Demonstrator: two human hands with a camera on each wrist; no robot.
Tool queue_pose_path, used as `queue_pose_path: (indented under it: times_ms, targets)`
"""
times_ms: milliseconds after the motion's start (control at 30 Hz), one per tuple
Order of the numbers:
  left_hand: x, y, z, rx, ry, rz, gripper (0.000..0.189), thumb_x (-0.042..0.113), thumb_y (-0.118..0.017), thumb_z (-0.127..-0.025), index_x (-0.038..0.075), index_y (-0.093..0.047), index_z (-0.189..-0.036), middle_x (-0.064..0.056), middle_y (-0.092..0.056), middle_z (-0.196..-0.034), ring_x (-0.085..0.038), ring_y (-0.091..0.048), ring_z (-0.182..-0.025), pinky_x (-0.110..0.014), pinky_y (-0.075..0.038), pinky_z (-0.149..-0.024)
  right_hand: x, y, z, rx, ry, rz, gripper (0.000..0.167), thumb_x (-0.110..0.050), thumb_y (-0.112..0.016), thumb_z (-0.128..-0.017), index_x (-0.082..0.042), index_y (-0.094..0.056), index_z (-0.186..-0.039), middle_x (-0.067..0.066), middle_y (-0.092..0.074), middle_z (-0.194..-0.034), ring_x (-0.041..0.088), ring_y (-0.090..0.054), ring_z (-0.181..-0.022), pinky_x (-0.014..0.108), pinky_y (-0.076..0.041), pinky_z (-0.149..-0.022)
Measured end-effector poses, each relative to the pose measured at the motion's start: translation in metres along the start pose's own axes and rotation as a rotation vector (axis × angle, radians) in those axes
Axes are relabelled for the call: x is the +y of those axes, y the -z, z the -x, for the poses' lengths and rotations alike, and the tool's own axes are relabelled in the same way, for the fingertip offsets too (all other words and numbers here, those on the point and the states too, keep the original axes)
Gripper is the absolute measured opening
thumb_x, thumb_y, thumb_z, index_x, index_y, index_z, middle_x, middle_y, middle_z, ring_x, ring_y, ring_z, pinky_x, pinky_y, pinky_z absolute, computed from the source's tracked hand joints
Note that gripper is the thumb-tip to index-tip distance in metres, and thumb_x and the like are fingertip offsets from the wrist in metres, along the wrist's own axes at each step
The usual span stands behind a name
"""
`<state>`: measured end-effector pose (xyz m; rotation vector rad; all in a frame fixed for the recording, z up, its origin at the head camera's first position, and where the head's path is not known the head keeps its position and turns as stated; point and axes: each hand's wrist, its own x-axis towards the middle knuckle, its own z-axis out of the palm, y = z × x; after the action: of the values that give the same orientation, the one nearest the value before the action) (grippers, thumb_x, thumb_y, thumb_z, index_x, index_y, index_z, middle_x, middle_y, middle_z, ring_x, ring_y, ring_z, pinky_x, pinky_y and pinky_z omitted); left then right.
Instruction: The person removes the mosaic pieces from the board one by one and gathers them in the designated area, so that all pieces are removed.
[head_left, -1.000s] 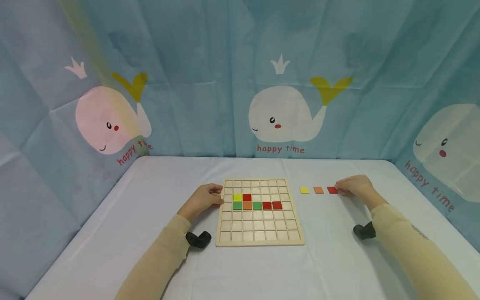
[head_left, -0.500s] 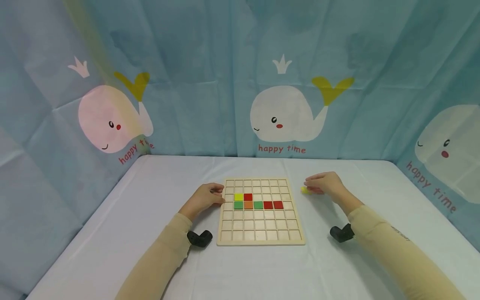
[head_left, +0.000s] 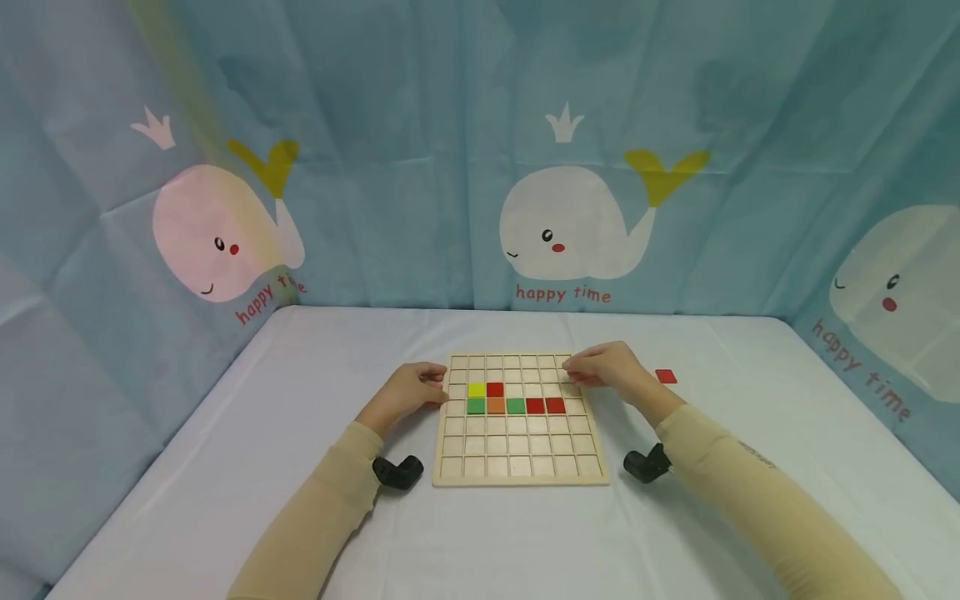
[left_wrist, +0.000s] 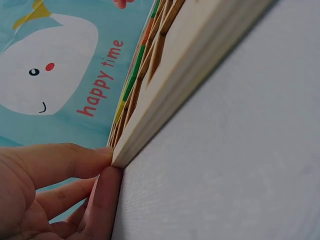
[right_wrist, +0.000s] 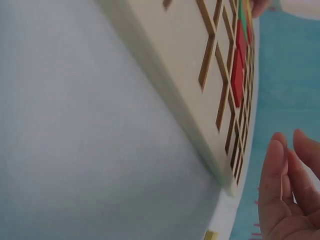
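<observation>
The wooden grid board (head_left: 517, 446) lies on the table with flat square tiles in two of its rows. A yellow tile (head_left: 476, 390) and a red tile (head_left: 495, 390) sit above a row of green, orange, green and red ones. My left hand (head_left: 408, 387) rests thumb and fingertips against the board's left edge. At the right edge is my right hand (head_left: 611, 367), its fingertips overlapping the outer squares. In the right wrist view its thumb and fingers (right_wrist: 272, 165) stand apart, with no tile showing between them.
One loose red tile (head_left: 666, 376) lies on the white tablecloth (head_left: 735, 358) right of the board. A bit of a loose yellow tile (right_wrist: 210, 235) shows in the right wrist view. Behind the table hangs a blue whale-print curtain (head_left: 420, 225).
My right hand has moved left from the loose red tile to the board's right edge. In the head view it now covers where the loose yellow and orange tiles lay. The left hand has stayed put.
</observation>
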<state>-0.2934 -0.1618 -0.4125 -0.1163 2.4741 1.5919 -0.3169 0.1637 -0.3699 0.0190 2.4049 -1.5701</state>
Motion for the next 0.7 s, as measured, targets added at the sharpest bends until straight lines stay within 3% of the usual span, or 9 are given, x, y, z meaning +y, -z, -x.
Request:
queue_pose_path:
  times_ms: [133,333,567,700]
  targets:
    - [0.001,0.000,-0.001,0.003,0.004,0.001,0.055,-0.004,-0.071,-0.084,-0.001,-0.057,-0.136,-0.017,-0.060,-0.123,-0.020,-0.060,-0.099,-0.025,-0.059,-0.079,-0.002,-0.010,-0.003,-0.015,-0.001,-0.054,0.032,-0.013,-0.067,-0.094,0.012,-0.068,-0.115,0.009,-0.077,-0.088,0.008,-0.070,-0.072,0.028,-0.062,-0.079]
    - [0.002,-0.002,-0.002,-0.010,-0.003,-0.004,0.055,-0.003,-0.071,-0.084,-0.001,-0.056,-0.137,-0.017,-0.060,-0.123,-0.019,-0.060,-0.098,-0.025,-0.059,-0.079,-0.006,-0.026,-0.003,-0.049,0.019,-0.049,0.030,-0.012,-0.067,-0.095,0.011,-0.069,-0.114,0.019,-0.075,-0.105,0.011,-0.072,-0.078,0.030,-0.062,-0.080]
    - [-0.001,-0.002,-0.002,-0.004,-0.001,-0.009,0.055,-0.003,-0.072,-0.084,-0.001,-0.057,-0.136,-0.016,-0.060,-0.123,-0.018,-0.060,-0.097,-0.024,-0.059,-0.078,-0.009,-0.051,-0.007,-0.084,-0.080,-0.061,0.024,-0.010,-0.071,-0.092,0.007,-0.072,-0.109,0.009,-0.077,-0.091,0.011,-0.073,-0.075,0.026,-0.062,-0.073]
    - [-0.001,0.001,-0.002,0.000,-0.004,-0.001,0.055,-0.003,-0.072,-0.084,0.000,-0.057,-0.137,-0.016,-0.059,-0.124,-0.019,-0.059,-0.100,-0.025,-0.059,-0.079,-0.014,-0.060,-0.008,-0.121,-0.066,-0.050,0.025,-0.008,-0.071,-0.091,0.007,-0.072,-0.111,0.012,-0.077,-0.095,0.012,-0.074,-0.077,0.026,-0.062,-0.073]
